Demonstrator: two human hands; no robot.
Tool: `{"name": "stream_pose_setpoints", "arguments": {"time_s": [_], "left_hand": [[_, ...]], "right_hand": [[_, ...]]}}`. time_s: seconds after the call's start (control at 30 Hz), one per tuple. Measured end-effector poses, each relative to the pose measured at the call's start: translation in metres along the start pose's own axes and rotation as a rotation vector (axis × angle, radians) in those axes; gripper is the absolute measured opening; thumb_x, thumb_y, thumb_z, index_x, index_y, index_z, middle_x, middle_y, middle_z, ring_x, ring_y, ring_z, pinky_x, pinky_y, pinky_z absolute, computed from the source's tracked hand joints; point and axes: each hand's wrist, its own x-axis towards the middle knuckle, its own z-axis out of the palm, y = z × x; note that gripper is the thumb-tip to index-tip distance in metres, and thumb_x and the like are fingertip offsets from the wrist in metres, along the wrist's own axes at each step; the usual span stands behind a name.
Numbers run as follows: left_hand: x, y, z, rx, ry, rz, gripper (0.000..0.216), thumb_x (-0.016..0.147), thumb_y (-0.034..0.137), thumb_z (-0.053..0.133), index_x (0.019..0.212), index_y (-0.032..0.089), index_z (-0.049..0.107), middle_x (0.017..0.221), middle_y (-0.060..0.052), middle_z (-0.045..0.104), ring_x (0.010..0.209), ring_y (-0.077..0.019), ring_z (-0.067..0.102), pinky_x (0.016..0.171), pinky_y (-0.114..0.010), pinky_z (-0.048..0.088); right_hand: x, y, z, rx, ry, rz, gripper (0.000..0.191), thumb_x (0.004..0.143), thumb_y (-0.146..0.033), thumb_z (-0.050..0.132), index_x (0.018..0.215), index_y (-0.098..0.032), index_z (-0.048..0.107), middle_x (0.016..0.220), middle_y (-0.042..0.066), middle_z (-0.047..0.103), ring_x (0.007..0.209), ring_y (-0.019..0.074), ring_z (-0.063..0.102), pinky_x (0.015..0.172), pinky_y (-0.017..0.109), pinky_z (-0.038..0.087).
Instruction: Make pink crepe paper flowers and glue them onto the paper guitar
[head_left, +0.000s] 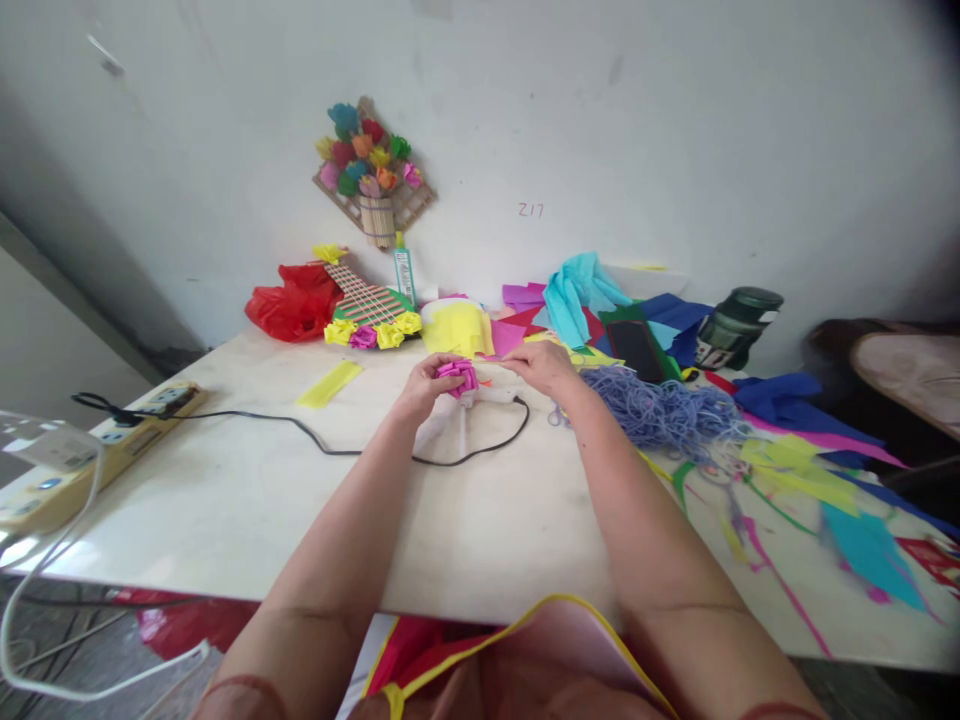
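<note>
My left hand (431, 384) is closed around a pink paper flower (459, 378), held above the table's middle. To its right, my right hand (541, 364) pinches a thin pink paper strip (490, 357) that reaches toward the flower. Whether the strip joins the flower, I cannot tell. Just below the flower lies a white glue gun (491, 397) with an orange part, its black cord (480, 458) curling across the tabletop. Yellow crepe paper (456, 328) sits behind my hands.
A power strip (105, 450) lies at the left. A yellow paper strip (330, 383), a glue bottle (404, 270) and a flower-trimmed craft piece (367, 305) stand leftward. Tangled blue-grey yarn (660, 408), a phone (634, 350), a dark green jar (739, 328) and paper scraps fill the right.
</note>
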Motion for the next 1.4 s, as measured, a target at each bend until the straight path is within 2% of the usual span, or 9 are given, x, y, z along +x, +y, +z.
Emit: {"name": "stream_pose_setpoints", "arguments": {"time_s": [0.3, 0.57, 1.17, 1.4], "left_hand": [[0.0, -0.0021, -0.0002, 0.009, -0.034, -0.007, 0.039, 0.051, 0.015, 0.078, 0.087, 0.013, 0.064, 0.077, -0.003, 0.065, 0.061, -0.0123, 0.059, 0.055, -0.024, 0.047], [0.0007, -0.0026, 0.0007, -0.002, -0.017, -0.001, 0.041, 0.05, 0.014, 0.078, 0.088, 0.013, 0.064, 0.077, -0.003, 0.065, 0.061, -0.012, 0.059, 0.056, -0.024, 0.047], [0.005, -0.0083, -0.0028, 0.004, -0.001, 0.035, 0.041, 0.051, 0.016, 0.078, 0.089, 0.013, 0.064, 0.077, -0.003, 0.067, 0.063, -0.0126, 0.06, 0.058, -0.024, 0.048], [0.0037, -0.0071, -0.0019, 0.011, -0.011, 0.055, 0.036, 0.054, 0.016, 0.077, 0.087, 0.014, 0.064, 0.077, -0.003, 0.067, 0.063, -0.0127, 0.06, 0.057, -0.024, 0.047]], "right_hand": [[0.0007, 0.0053, 0.0046, 0.079, 0.038, -0.032, 0.021, 0.081, -0.036, 0.058, 0.092, -0.026, 0.073, 0.087, 0.002, 0.073, 0.079, 0.0161, 0.063, 0.067, 0.025, 0.041], [0.0019, 0.0049, 0.0047, 0.096, 0.041, -0.054, 0.019, 0.079, -0.034, 0.061, 0.089, -0.024, 0.074, 0.085, 0.002, 0.073, 0.078, 0.0163, 0.063, 0.068, 0.025, 0.042], [0.0011, -0.0027, 0.0015, 0.076, -0.01, -0.025, 0.017, 0.078, -0.031, 0.062, 0.085, -0.022, 0.074, 0.083, 0.003, 0.073, 0.075, 0.016, 0.062, 0.063, 0.024, 0.039], [0.0018, 0.0003, 0.0026, 0.102, 0.046, -0.048, 0.014, 0.076, -0.03, 0.063, 0.08, -0.023, 0.074, 0.082, 0.002, 0.072, 0.077, 0.0155, 0.062, 0.068, 0.025, 0.04]]}}
